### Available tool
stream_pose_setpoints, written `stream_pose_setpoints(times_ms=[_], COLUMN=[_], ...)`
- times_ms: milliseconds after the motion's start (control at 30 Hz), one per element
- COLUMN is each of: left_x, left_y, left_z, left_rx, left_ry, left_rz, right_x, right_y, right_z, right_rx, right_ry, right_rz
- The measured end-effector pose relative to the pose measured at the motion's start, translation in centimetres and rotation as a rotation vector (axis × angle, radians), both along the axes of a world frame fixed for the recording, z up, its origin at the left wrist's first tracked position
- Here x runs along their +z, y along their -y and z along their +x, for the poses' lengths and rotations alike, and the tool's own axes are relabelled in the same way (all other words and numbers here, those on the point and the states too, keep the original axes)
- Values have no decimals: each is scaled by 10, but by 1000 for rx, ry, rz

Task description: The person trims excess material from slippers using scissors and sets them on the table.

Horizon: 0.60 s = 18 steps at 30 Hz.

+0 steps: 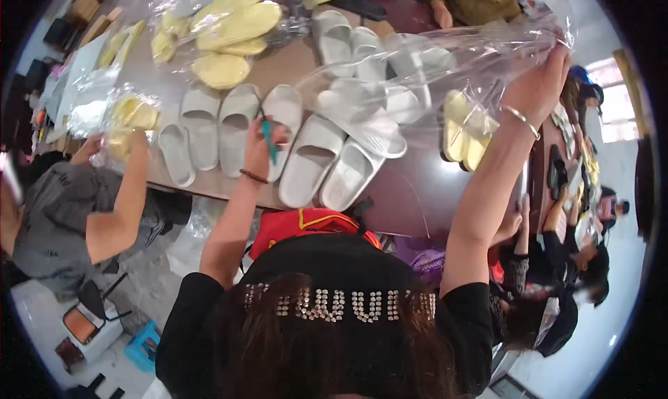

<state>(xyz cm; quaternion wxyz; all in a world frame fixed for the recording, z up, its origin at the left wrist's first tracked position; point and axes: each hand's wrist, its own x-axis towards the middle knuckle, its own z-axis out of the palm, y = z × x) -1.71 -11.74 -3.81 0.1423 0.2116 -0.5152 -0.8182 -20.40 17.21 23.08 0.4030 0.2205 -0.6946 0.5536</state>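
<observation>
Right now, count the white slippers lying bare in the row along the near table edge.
6 white slippers. Four side by side at the left, the fourth under the left hand holding a teal stick; two angled at the right. More lie under the clear bag, uncountable.
</observation>
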Motion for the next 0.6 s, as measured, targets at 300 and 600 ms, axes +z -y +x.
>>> stream_pose_setpoints(times_ms=[300,600], left_x=[-21,-22], left_y=[-5,-65], left_z=[-3,49], left_rx=[-55,-311], left_ry=[-76,198], left_rz=[702,-412], right_x=[-9,62], right_y=[172,332], right_z=[18,27], right_rx=[1284,2001], right_ry=[380,590], right_rz=[-670,-711])
